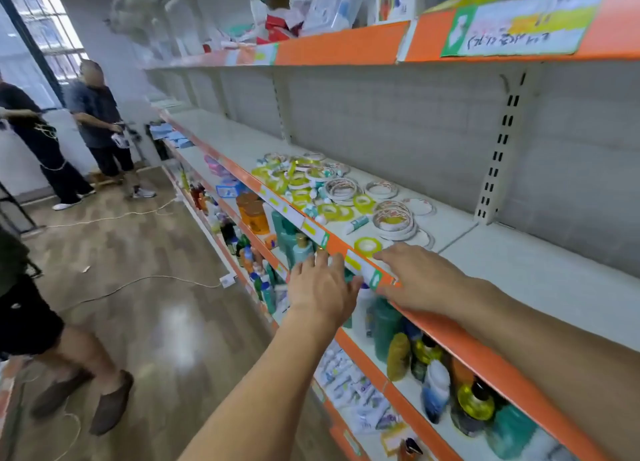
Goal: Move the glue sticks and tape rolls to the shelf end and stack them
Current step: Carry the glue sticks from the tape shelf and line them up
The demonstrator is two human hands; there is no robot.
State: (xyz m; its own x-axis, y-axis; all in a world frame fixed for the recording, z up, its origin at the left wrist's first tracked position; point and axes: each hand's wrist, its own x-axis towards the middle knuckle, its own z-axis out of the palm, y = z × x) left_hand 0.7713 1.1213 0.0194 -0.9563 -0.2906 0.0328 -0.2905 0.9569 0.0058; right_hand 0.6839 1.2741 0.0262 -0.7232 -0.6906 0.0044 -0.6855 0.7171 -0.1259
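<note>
Tape rolls, yellow-green plastic ones and flat white ones with printed labels (393, 222), lie scattered in a loose heap on the white metal shelf (540, 273), along its orange front edge and spreading toward the back panel. Small white and teal glue sticks (356, 224) lie mixed among them, one on its side near the front edge. A single yellow-green tape roll (367, 246) sits apart from the heap, just behind the front edge. The right hand (420, 277) rests over that edge with fingers spread and relaxed, its fingertips just beside this roll, holding nothing. The left hand (320, 287) is raised in front of the edge, fingers straight and apart, also holding nothing. Bottles of assorted colours (429, 363) fill the shelf below.
</note>
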